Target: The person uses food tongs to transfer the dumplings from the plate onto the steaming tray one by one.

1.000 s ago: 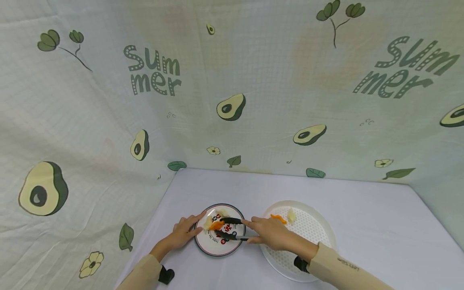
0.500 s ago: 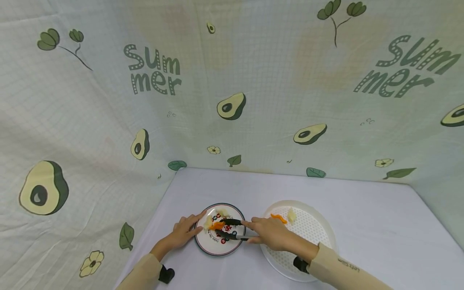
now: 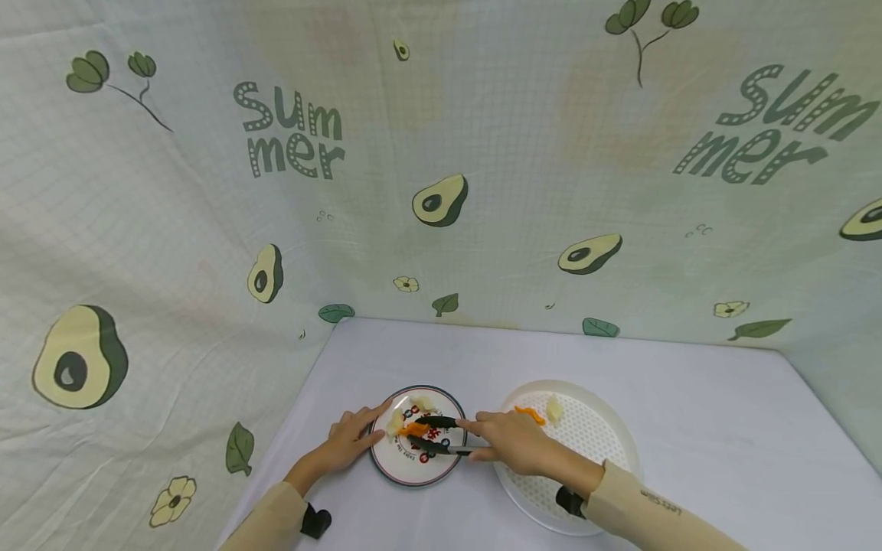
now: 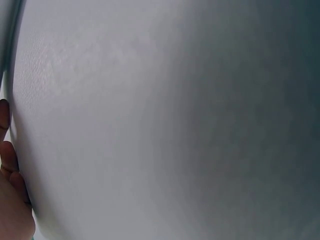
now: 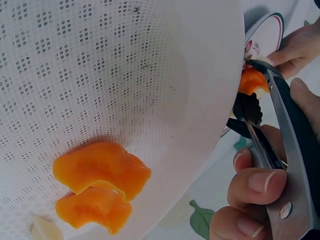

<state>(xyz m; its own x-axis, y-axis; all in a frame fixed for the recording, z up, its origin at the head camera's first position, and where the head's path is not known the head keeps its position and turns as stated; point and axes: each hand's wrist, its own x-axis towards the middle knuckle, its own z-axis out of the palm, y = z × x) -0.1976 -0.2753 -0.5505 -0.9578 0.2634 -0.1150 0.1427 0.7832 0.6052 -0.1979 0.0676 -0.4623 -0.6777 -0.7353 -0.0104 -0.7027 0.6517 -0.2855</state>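
Observation:
My right hand (image 3: 518, 442) grips a pair of tongs (image 5: 295, 145) with black tips and metal arms. The tongs' tips stand apart over the small plate (image 3: 413, 476), on either side of a wavy orange food piece (image 3: 413, 429). Pale yellowish pieces (image 3: 395, 421) lie beside it toward the left and back of the plate. My left hand (image 3: 350, 441) rests at the plate's left rim, its thumb and index finger stretched out along the edge. Only a few left fingers (image 4: 9, 155) show in the left wrist view.
Beneath my right forearm lies a large round white tray (image 3: 623, 436) with a perforated base. It bears orange pieces (image 5: 100, 170) and a pale piece (image 3: 554, 409). The table has a white cover (image 3: 696, 428); a patterned cloth (image 3: 510, 153) hangs behind and at the left.
The tongs' tips have shifted very slightly, and the orange piece with them a little to the right. Both hands stay almost where they were.

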